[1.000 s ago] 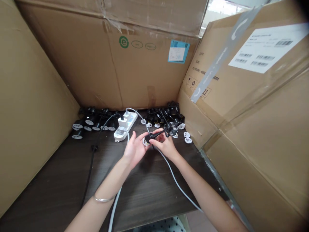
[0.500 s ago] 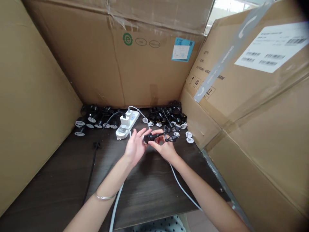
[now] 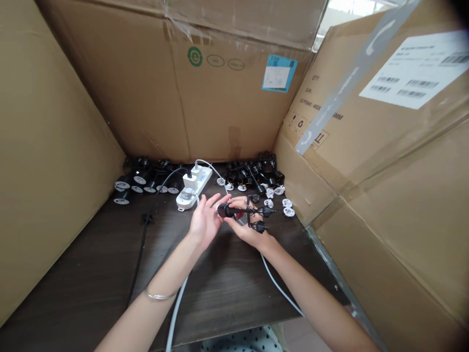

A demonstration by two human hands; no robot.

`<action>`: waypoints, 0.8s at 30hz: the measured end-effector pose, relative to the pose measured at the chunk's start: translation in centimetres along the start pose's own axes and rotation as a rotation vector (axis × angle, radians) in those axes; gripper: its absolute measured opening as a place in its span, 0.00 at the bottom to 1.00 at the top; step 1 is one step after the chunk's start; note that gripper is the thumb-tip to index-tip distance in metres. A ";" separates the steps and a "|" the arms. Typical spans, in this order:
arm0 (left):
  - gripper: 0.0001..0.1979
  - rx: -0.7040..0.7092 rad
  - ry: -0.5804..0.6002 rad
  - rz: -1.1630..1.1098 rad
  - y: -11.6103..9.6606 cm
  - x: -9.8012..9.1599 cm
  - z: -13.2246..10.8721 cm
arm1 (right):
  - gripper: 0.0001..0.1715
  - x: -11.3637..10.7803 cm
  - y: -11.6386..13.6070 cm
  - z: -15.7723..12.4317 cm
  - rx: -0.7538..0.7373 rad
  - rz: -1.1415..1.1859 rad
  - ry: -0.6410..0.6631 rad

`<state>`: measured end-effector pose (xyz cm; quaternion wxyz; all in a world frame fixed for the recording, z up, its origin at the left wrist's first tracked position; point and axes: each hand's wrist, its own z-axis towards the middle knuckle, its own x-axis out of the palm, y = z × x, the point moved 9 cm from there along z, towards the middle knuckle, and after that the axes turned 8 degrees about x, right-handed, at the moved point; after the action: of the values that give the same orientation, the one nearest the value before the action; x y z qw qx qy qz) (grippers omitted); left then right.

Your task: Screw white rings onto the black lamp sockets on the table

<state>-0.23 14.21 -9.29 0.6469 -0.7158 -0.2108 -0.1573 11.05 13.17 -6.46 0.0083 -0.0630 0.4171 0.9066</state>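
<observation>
A black miniature street lamp (image 3: pixel 236 210) with small lantern heads lies sideways between my hands, its post pointing right. My right hand (image 3: pixel 249 230) is closed around its thick base from below and the right, thumb and fingers on either side. The pale end of the base rests against the palm and fingers of my left hand (image 3: pixel 205 217), which is open with fingers stretched out. What lies between the base and the left palm is hidden. Behind the hands stands a white power strip (image 3: pixel 183 200) with white plugs in it.
Several black lamps with white round bottoms (image 3: pixel 121 197) lie at the back left. More black lamps (image 3: pixel 252 173) and loose white discs (image 3: pixel 288 211) sit at the back right. Cardboard boxes (image 3: pixel 234 112) wall in the dark table (image 3: pixel 220 303). A black cable (image 3: pixel 141 254) and white cables (image 3: pixel 178 308) cross it.
The lamp has turned about its post in my right hand, and its lantern heads have swung lower toward me. My left hand stays against the base, fingers stretched.
</observation>
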 end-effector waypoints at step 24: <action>0.26 0.124 0.024 0.139 -0.6 0.2 -0.5 | 0.18 2.4 1.3 -0.7 -0.103 -0.311 0.140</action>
<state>-0.38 13.75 -8.64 0.7019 -0.6853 -0.1620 -0.1071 8.64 11.71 -6.26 0.1161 -0.1901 0.3551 0.9079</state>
